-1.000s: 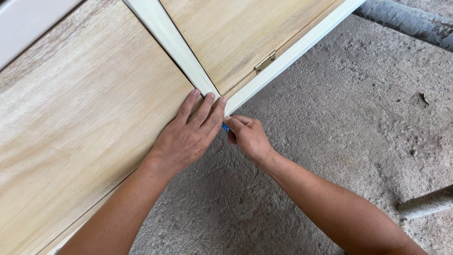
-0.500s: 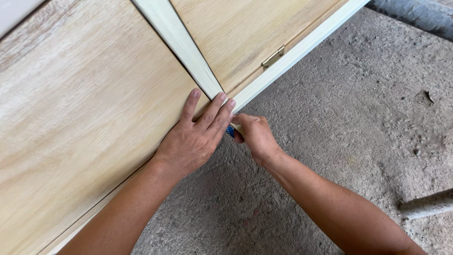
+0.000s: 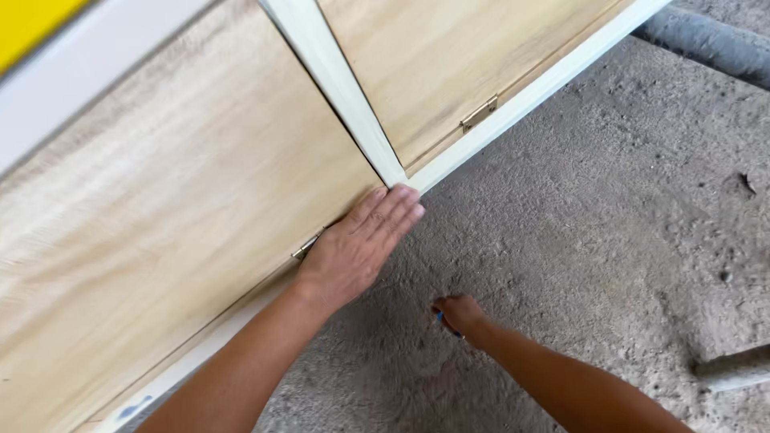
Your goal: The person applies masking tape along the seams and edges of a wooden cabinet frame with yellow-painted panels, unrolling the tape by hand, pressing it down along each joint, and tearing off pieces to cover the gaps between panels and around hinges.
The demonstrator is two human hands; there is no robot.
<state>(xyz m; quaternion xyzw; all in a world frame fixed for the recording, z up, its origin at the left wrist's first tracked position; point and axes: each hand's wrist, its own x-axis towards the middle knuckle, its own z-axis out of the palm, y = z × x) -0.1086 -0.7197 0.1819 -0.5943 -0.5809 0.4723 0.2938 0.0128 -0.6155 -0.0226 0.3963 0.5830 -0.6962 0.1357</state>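
Pressing flat on the lower edge of the big wooden panel (image 3: 184, 265), the left hand (image 3: 357, 248) lies with fingers straight and together, their tips at the corner where the pale upright frame strip (image 3: 337, 88) meets the long bottom rail (image 3: 521, 96). Just under the heel of that hand a small metal hinge (image 3: 307, 245) shows at the panel's edge; a second hinge (image 3: 479, 114) sits on the smaller panel (image 3: 449, 56) beyond the strip. The right hand (image 3: 459, 314) is well apart from the frame, low over the rough concrete floor (image 3: 609, 256), curled shut around a small blue tool (image 3: 439, 318), of which only a sliver shows, so its kind cannot be told. Both panels look seated in the frame and both hinges look fitted, so the mounting seems largely done. No tool is on the woodwork at this instant; whatever marking or fixing belongs at the corner joint appears either just finished or paused, and which cannot be told. Two grey pipes (image 3: 706, 44) lie at the floor's right side.
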